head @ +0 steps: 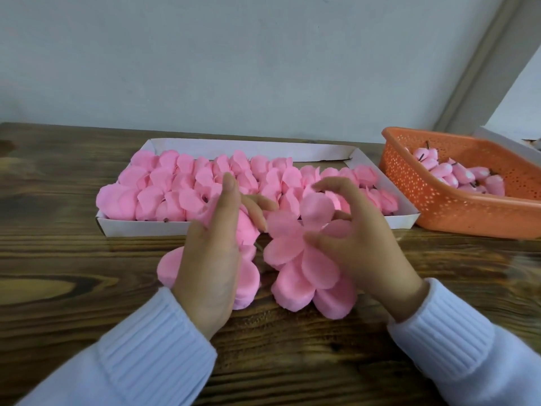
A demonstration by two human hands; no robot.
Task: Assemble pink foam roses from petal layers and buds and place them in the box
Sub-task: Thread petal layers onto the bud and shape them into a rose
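Pale grey wall (263, 54) closes the far side, and under it the dark wood-grain surface (58, 259) carries everything I need within reach.

Largest on it is the shallow white cardboard box (292, 148), already packed almost edge to edge with finished pink foam roses (175, 183). It sits straight ahead, so I judge a new rose only has to travel a short way forward. To its right, close to the box's corner, stands the orange perforated plastic basket (439, 206) of pink buds on dark stems (456, 174), on the side of my right grip.

Nearest me lie two stacks of flat pink foam petal layers, one (169, 268) under my left grip and one (330, 297) under my right, so each can be peeled without crossing over.

My left grip (205, 253) curls loosely round a small pink foam piece (246, 230); bud or half-built rose, I cannot tell. My right grip (366, 247) is clamped, thumb and curled fingers, on the top five-lobed pink petal layer (292, 244), tilting it up off its stack.

Free room in the box is scarce, with only the far right corner showing white.
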